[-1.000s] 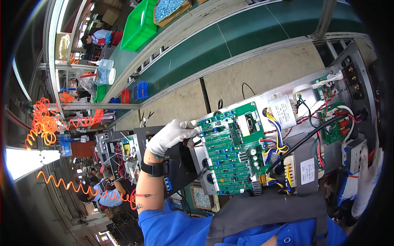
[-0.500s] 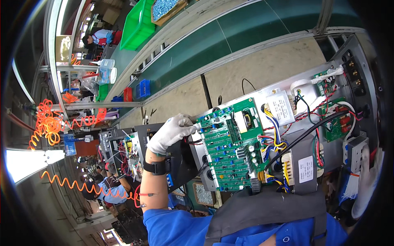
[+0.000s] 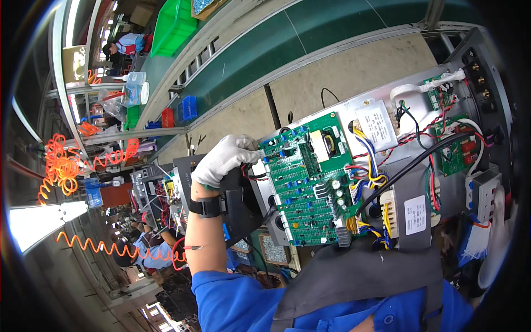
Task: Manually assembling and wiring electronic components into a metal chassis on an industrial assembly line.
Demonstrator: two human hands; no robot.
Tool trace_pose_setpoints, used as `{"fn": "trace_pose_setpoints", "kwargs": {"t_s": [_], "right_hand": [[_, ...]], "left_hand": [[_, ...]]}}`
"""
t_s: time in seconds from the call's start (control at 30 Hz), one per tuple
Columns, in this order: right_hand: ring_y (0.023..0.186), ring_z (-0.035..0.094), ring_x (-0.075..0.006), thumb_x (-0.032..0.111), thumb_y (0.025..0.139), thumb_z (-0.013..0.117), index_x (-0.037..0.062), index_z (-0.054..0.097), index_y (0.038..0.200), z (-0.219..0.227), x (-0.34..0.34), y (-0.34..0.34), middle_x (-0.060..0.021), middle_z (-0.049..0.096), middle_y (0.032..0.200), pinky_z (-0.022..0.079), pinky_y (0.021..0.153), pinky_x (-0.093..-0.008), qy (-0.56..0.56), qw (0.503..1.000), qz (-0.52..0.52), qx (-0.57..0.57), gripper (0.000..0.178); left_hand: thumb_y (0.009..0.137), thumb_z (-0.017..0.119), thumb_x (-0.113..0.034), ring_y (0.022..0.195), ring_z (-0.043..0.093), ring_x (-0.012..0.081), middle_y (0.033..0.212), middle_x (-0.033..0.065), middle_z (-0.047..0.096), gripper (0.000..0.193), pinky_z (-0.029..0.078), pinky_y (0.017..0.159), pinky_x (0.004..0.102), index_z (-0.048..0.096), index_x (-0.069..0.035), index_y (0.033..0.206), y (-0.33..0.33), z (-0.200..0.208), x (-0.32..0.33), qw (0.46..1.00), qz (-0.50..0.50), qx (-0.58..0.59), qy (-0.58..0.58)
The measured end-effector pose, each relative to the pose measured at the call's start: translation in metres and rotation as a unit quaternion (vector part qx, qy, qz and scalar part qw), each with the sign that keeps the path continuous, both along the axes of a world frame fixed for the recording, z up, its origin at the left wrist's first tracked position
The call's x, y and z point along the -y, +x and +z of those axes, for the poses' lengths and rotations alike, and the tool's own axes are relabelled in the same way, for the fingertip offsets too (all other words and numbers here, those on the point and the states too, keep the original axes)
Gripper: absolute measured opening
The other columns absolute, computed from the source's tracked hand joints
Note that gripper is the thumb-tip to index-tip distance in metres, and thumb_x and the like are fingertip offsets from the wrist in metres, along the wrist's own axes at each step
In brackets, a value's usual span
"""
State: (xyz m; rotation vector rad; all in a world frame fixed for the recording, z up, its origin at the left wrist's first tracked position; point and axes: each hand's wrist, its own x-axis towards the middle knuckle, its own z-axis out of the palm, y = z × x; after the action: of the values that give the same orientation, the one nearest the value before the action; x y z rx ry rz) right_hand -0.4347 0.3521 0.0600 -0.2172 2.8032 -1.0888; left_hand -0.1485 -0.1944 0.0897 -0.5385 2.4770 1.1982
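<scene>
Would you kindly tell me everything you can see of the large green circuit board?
The large green circuit board sits component side up over the silver metal chassis, slightly askew in the view. Rows of small parts, several blue, cover it; white connectors line its left edge. A pale boxy component stands toward the upper right, with silver-topped capacitors below. Coloured wires run beside its right edge. The gloved left hand is at its upper-left corner; any grip is unclear.

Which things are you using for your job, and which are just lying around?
Seem part of the job:
large green circuit board by the left grip
metal chassis beneath it
coloured wires

Seem just lying around:
green bin
small blue bin
small red bin
</scene>
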Motion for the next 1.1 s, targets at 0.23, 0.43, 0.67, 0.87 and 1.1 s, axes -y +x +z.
{"fn": "trace_pose_setpoints", "kwargs": {"t_s": [0.23,0.43,0.67,0.87,1.1], "right_hand": [[0.125,0.051,-0.021,0.002,0.092,0.055,0.0006,0.049,0.139,0.035,0.057,-0.007,-0.0128,0.054,0.138,0.038,0.105,-0.0318,0.02,0.973,0.178,-0.144,0.047],[0.122,0.054,-0.0218,0.005,0.089,0.057,0.0014,0.052,0.136,0.06,0.076,0.005,-0.0132,0.057,0.132,0.038,0.106,-0.0317,0.024,0.958,0.207,-0.194,0.047],[0.123,0.053,-0.0231,0.008,0.088,0.057,-0.0025,0.052,0.133,0.059,0.065,0.006,-0.0162,0.056,0.13,0.035,0.108,-0.032,-0.012,0.956,0.238,-0.17,0.047],[0.119,0.056,-0.0211,0.012,0.089,0.058,-0.0021,0.058,0.126,0.065,0.077,0.009,-0.0146,0.06,0.126,0.04,0.103,-0.031,-0.006,0.968,0.179,-0.176,0.04],[0.121,0.052,-0.0346,0.021,0.085,0.064,0.0012,0.046,0.138,0.049,0.062,0.018,-0.0219,0.052,0.132,0.04,0.104,-0.042,-0.171,0.925,0.17,-0.293,0.059]], "left_hand": [[0.093,0.056,-0.028,0.077,0.064,0.0308,0.087,0.0178,0.067,0.034,0.049,0.072,0.0361,0.07,0.003,0.09,0.002,-0.013,0.029,0.976,-0.205,-0.04,-0.061],[0.093,0.055,-0.025,0.079,0.064,0.0284,0.086,0.0177,0.066,0.033,0.05,0.073,0.0345,0.068,0.005,0.099,0.02,-0.015,0.012,0.963,-0.209,-0.117,-0.124],[0.093,0.065,-0.02,0.073,0.05,0.0057,0.078,-0.0024,0.062,0.023,0.042,0.065,0.0246,0.067,0.002,0.086,0.034,-0.031,-0.032,0.952,0.29,-0.057,0.078],[0.089,0.067,-0.014,0.071,0.051,0.0067,0.076,-0.0027,0.06,0.017,0.041,0.062,0.0254,0.068,0.003,0.088,0.035,-0.04,-0.015,0.971,0.214,-0.092,0.056],[0.085,0.05,0.0,0.099,0.061,0.0382,0.103,0.0194,0.066,0.034,0.049,0.088,0.0435,0.064,-0.002,0.115,0.057,-0.038,-0.083,0.888,0.012,-0.22,-0.404]]}}
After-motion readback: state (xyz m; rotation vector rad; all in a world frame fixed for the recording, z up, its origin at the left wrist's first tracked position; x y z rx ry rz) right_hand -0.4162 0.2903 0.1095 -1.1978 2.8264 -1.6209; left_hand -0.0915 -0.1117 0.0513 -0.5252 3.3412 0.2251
